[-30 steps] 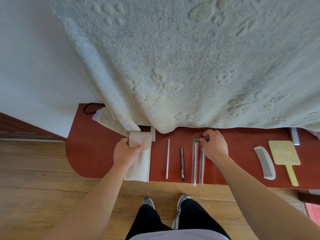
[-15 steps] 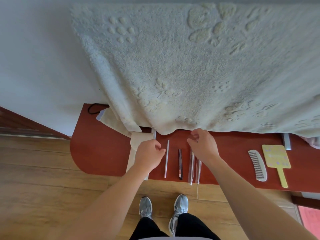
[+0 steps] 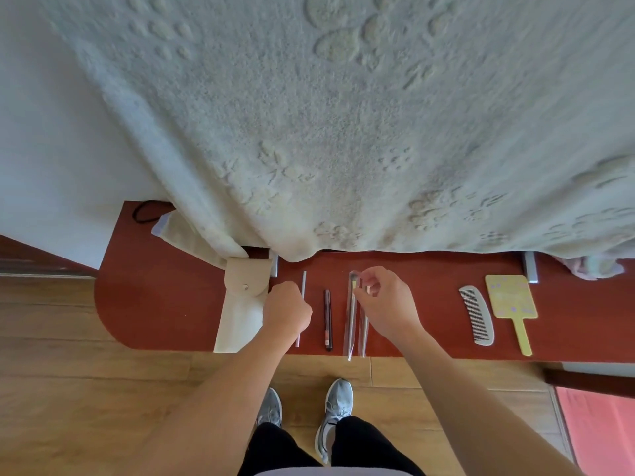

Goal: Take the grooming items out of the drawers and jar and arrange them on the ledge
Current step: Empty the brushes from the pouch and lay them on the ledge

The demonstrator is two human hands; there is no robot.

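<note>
On the red-brown ledge (image 3: 165,304) lie a beige snap pouch (image 3: 240,304), a thin white stick (image 3: 303,283), a dark pencil (image 3: 328,319), two clear-wrapped tools (image 3: 350,324), a white comb (image 3: 477,314) and a yellow hand mirror (image 3: 512,300). My left hand (image 3: 287,309) is curled into a fist over the middle of the white stick, just right of the pouch, and seems to pinch it. My right hand (image 3: 385,304) hovers over the clear-wrapped tools, its curled fingertips pinching the top end of one wrapper.
A pale fluffy blanket (image 3: 343,132) hangs over the back of the ledge and hides what is behind. A black cord (image 3: 142,213) lies at the ledge's far left. Wooden floor (image 3: 68,389) and my shoes (image 3: 338,403) are below; a pink mat (image 3: 601,431) is at the right.
My left hand has let go of the pouch flap and moved right onto the white stick. My right hand stays at the top of the clear-wrapped tools.
</note>
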